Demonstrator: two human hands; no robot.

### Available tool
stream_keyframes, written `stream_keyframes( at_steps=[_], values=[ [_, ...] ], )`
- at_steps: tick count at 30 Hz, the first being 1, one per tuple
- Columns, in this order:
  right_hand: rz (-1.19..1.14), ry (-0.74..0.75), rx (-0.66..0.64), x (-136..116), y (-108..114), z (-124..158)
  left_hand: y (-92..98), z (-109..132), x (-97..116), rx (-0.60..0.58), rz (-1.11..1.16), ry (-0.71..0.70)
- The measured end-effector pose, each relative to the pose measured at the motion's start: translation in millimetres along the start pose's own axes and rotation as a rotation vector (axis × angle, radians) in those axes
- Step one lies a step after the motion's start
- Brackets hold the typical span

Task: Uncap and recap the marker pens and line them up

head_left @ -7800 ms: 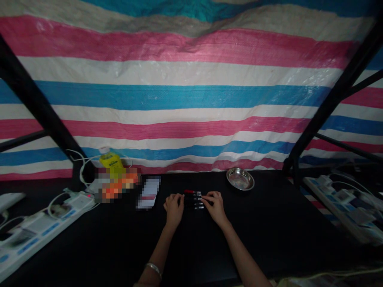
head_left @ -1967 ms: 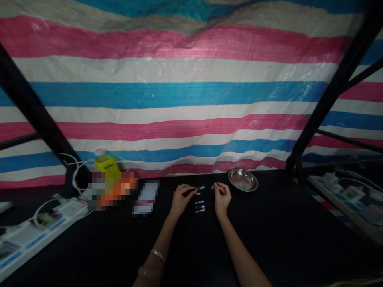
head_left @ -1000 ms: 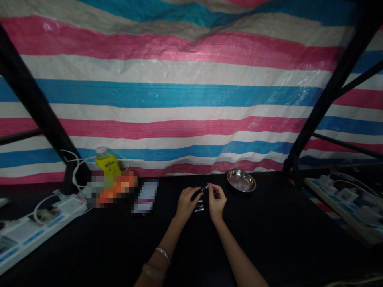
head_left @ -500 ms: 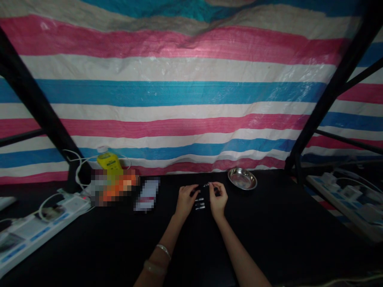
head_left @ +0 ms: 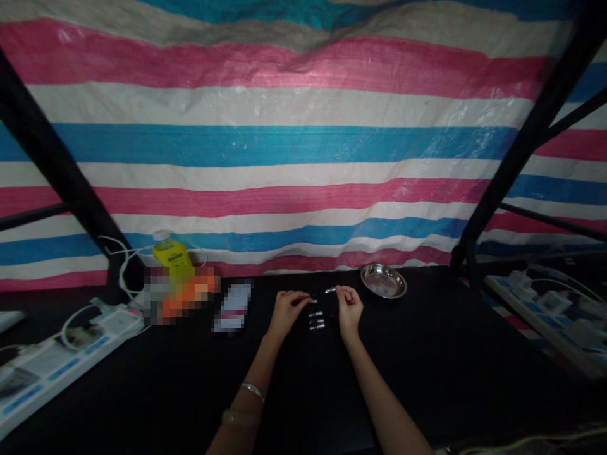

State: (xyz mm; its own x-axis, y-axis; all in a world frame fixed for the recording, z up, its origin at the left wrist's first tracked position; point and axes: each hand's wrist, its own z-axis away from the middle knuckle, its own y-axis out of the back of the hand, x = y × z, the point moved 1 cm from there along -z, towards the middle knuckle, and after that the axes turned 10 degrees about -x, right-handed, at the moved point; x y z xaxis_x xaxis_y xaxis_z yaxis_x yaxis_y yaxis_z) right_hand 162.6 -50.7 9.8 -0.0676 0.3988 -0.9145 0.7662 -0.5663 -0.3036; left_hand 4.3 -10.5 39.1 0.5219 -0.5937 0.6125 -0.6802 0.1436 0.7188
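Though small and dim in the head view, readable enough. Right hand (head_left: 349, 306): clenched in a pinch, thumb and forefinger closed on a short dark stick with a silver metal tip (head_left: 331, 290), remaining fingers curled into the palm. Protrudes leftward from the fingertips, roughly level, silver tip leading, dark part mostly hidden in the grip. Left hand (head_left: 284, 309): likewise pinching, thumb and forefinger closed on a second dark stick with a silver end (head_left: 310, 299), silver end pointing right, just past the fingertips. Facing each other end to end, near but apart, right-hand one slightly farther from the camera. Both held over the matte black tabletop (head_left: 427, 354), about mid-table, between the two hands.

Looks: slim, cylindrical, dark body nearly lost against the table, only the bright metal ends catching light. No finer detail resolvable.

Just nearer the camera than the held pair: row of three matching silver-ended sticks (head_left: 315, 321), lying flat on the table, parallel, ends aligned, untouched, between both hands. Just right of that row, close under the right hand: thin red sliver (head_left: 334, 315), too small to identify.

Elsewhere: round shiny steel dish (head_left: 383, 281) just right of the right hand, apart from it. Yellow plastic bottle (head_left: 173, 256) and white power strip (head_left: 71, 338) far left. Two bangles (head_left: 251, 392) on the left wrist. Pink, white and blue striped tarpaulin (head_left: 303, 145) behind.
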Motion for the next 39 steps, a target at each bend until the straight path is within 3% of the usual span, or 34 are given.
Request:
stream_keyframes(
  at_steps=[4,8,13,20,25,29,32,36,39],
  values=[
    [-0.023,-0.065,-0.049,9.7,2.5,-3.6,8.6,-1.0,-8.7,-0.068,-0.009,-0.041],
    [0.032,-0.116,-0.171,16.5,4.3,-7.5,15.3,-1.0,-27.4,-0.137,0.025,0.016],
    [0.334,0.030,-0.334,17.5,9.8,-11.4,23.9,1.6,-44.5,-0.235,0.053,0.115],
    [0.680,0.031,-0.485,16.9,20.0,-8.3,27.0,4.0,-52.2,-0.322,0.007,0.231],
    [0.756,0.036,-0.566,16.3,22.3,-9.9,29.1,5.1,-55.9,-0.370,0.011,0.252],
    [0.671,0.013,-0.643,11.9,31.4,-17.6,30.5,5.7,-55.9,-0.406,0.032,0.268],
    [0.608,-0.005,-0.722,5.4,46.7,-20.5,30.9,5.8,-55.6,-0.419,0.049,0.262],
    [0.699,-0.014,-0.671,-1.1,70.3,-14.7,31.3,4.8,-53.9,-0.415,0.084,0.265],
    [0.768,-0.012,-0.635,-1.8,77.7,-8.8,31.7,2.1,-46.4,-0.269,0.058,0.230]
  ],
)
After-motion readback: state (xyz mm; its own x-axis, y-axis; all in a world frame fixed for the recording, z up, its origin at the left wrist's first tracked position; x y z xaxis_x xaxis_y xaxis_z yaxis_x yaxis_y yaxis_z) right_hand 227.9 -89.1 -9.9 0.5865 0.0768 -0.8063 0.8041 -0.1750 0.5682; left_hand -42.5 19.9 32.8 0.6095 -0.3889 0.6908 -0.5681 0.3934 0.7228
